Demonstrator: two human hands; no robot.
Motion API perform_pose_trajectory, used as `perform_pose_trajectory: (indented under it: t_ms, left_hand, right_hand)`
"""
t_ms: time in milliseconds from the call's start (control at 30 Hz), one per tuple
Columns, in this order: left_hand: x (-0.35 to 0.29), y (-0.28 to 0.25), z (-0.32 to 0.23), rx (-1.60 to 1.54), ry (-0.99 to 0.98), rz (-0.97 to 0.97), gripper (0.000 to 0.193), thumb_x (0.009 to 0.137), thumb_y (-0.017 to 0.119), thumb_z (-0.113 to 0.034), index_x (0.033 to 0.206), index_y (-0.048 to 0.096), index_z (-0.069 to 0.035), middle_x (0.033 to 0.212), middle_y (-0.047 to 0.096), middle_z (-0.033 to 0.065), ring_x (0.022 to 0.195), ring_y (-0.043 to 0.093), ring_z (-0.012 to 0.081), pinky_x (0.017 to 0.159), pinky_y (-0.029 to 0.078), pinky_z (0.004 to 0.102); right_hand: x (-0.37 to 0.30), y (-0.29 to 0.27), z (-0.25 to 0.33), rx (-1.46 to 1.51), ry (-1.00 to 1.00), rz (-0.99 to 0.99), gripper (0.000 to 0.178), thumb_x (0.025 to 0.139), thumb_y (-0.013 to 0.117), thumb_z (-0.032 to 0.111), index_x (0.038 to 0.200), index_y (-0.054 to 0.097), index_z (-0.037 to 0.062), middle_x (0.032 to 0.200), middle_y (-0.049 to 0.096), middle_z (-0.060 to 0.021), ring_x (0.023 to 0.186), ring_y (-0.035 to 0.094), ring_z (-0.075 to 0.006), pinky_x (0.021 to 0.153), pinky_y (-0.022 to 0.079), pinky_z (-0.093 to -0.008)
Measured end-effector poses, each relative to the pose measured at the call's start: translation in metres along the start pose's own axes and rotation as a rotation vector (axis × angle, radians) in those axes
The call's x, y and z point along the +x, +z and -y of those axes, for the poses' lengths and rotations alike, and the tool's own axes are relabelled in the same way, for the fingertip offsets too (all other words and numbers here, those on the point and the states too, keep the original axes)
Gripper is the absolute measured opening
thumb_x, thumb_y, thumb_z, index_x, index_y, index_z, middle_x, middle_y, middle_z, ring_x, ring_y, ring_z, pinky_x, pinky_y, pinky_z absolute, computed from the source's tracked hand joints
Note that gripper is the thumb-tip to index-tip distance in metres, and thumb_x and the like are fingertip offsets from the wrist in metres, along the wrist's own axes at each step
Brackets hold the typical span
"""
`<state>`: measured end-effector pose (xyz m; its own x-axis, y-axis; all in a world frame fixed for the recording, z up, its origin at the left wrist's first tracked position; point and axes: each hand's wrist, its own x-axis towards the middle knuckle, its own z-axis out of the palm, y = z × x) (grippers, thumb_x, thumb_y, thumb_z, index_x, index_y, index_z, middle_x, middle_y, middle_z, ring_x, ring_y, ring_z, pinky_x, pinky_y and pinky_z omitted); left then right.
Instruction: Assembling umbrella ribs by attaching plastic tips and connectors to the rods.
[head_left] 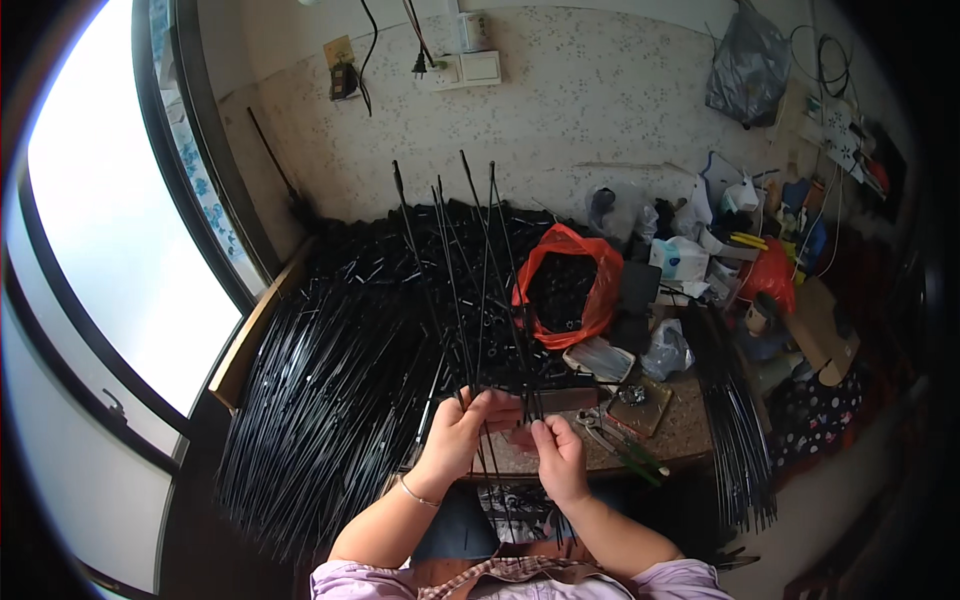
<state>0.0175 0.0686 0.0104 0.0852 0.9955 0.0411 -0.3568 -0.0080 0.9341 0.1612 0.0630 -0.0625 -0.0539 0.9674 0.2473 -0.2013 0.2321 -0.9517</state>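
Note:
Several long, thin black rods (447,245) stand nearly upright in front of me, some with thicker dark tips at the top. My left hand (462,430) is closed around some of them near their lower part, thumb and fingers pinched together. Close beside it on the right, my right hand (560,458) pinches the rods too, its thumb on top. The rods' lower ends hang below my hands over my lap. What exactly lies between the fingertips is partly hidden.
A large heap of black rods (320,400) covers the table's left, with small black parts (400,250) behind. A red plastic bag (604,285) holds black pieces. Pliers (635,462) lie right of my hands, near a rod bundle (735,440). A window (120,180) stands left.

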Motion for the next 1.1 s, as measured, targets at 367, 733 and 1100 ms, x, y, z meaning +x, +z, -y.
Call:
perform_pose_trajectory:
  t_ms: [367, 733, 1100]
  left_hand:
    - [-0.028, -0.072, -0.073, -0.191, 0.126, -0.248, 0.027, 0.093, 0.046, -0.024, 0.093, 0.059, -0.001, 0.051, 0.026, -0.0073, 0.04, 0.02, 0.0033, 0.038, 0.018, 0.0189]
    - [0.034, 0.015, -0.008, -0.252, -0.224, 0.135, 0.024, 0.087, 0.055, -0.014, 0.105, 0.057, 0.001, 0.1, 0.063, 0.0123, 0.092, 0.061, 0.02, 0.082, 0.048, 0.0334]
    - [-0.001, 0.0, 0.059, 0.508, 0.275, 0.578, 0.015, 0.08, 0.064, -0.006, 0.095, 0.065, -0.005, 0.086, 0.066, 0.0044, 0.075, 0.063, 0.0138, 0.066, 0.049, 0.0255]
  right_hand:
    - [0.036, -0.023, 0.024, 0.197, 0.166, -0.094, 0.018, 0.092, 0.046, 0.014, 0.102, 0.055, 0.0025, 0.061, 0.047, 0.0015, 0.042, 0.037, -0.0037, 0.038, 0.027, -0.0175]
    - [-0.013, -0.003, -0.001, -0.422, -0.104, 0.088, 0.059, 0.075, 0.068, 0.016, 0.122, 0.033, 0.0065, 0.079, 0.058, -0.0084, 0.067, 0.057, -0.0272, 0.062, 0.047, -0.0355]
    - [0.005, -0.047, -0.02, 0.854, 0.625, 0.367, 0.082, 0.083, 0.029, 0.067, 0.129, 0.035, 0.0001, 0.122, 0.05, -0.0185, 0.107, 0.053, -0.027, 0.093, 0.04, -0.0411]
